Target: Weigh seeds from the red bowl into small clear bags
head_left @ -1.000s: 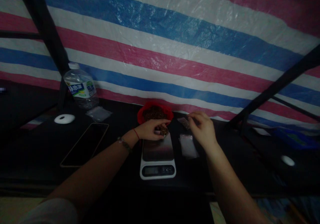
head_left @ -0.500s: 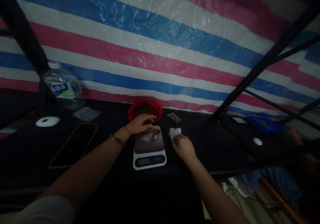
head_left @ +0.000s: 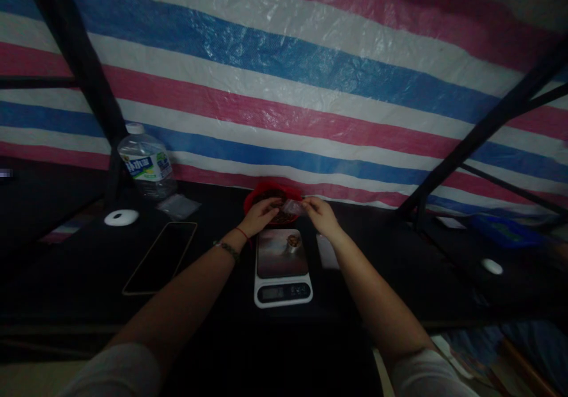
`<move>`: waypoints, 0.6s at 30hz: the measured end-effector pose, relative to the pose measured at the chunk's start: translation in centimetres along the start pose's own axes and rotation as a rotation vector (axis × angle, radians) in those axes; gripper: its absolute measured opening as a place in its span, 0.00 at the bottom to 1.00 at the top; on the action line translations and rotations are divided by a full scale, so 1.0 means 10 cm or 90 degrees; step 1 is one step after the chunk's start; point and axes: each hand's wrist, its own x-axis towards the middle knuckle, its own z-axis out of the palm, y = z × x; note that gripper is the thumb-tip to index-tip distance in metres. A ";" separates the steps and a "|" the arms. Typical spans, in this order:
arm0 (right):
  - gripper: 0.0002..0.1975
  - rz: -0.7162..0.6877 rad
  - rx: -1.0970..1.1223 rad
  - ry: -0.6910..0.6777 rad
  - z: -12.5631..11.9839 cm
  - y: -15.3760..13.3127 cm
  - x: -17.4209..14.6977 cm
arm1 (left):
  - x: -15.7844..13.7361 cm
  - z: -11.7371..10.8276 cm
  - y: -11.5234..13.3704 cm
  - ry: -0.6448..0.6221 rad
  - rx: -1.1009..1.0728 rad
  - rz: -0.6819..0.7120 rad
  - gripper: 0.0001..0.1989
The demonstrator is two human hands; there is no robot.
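Note:
My right hand (head_left: 321, 216) pinches the edge of a small clear plastic bag (head_left: 293, 207) above the red bowl (head_left: 249, 199), which holds small brown pieces. On the bag's other side is my left hand (head_left: 262, 216), its fingers a little apart; whether they touch the bag is hard to see. Below both hands lies a white kitchen scale (head_left: 261, 294). A small metal cup (head_left: 292, 244) with brown pieces stands on its platform. To the right of the scale, partly under my right forearm, are whitish plastic bags (head_left: 327, 251).
At left are a phone (head_left: 160, 258), a white oval object (head_left: 121, 218), a clear plastic bag (head_left: 178, 206) and a large plastic bottle (head_left: 147, 163). Black frame bars (head_left: 461, 139) slant up on both sides before a striped sheet (head_left: 284, 83). A blue tray (head_left: 506, 231) lies far right.
My right hand has moved up and left from the whitish bags to the bowl, with a small clear bag in its fingers. My left hand stays by the bowl. The view has shifted left.

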 end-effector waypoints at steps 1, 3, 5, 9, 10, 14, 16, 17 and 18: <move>0.11 0.001 0.038 -0.033 0.12 0.02 0.09 | 0.01 0.00 -0.02 0.011 -0.008 -0.010 0.22; 0.11 0.010 0.082 -0.074 0.33 0.07 0.23 | 0.02 -0.01 -0.06 0.042 -0.009 -0.042 0.19; 0.10 0.012 0.089 -0.071 0.47 0.14 0.34 | 0.03 -0.03 -0.10 0.083 0.009 -0.082 0.14; 0.09 -0.014 0.009 0.129 0.55 0.19 0.48 | 0.05 -0.09 -0.13 0.181 0.048 -0.185 0.10; 0.08 -0.017 -0.002 0.152 0.56 0.18 0.51 | 0.06 -0.10 -0.13 0.203 0.064 -0.206 0.10; 0.06 -0.038 0.053 0.024 0.64 0.13 0.59 | 0.06 -0.13 -0.12 0.233 0.110 -0.225 0.12; 0.07 -0.061 0.065 -0.037 0.71 0.12 0.59 | 0.06 -0.12 -0.14 0.215 0.112 -0.188 0.13; 0.08 -0.074 0.063 -0.052 0.74 0.13 0.58 | 0.06 -0.12 -0.15 0.197 0.110 -0.158 0.14; 0.09 -0.086 0.061 -0.060 0.76 0.15 0.57 | 0.06 -0.11 -0.16 0.179 0.107 -0.125 0.14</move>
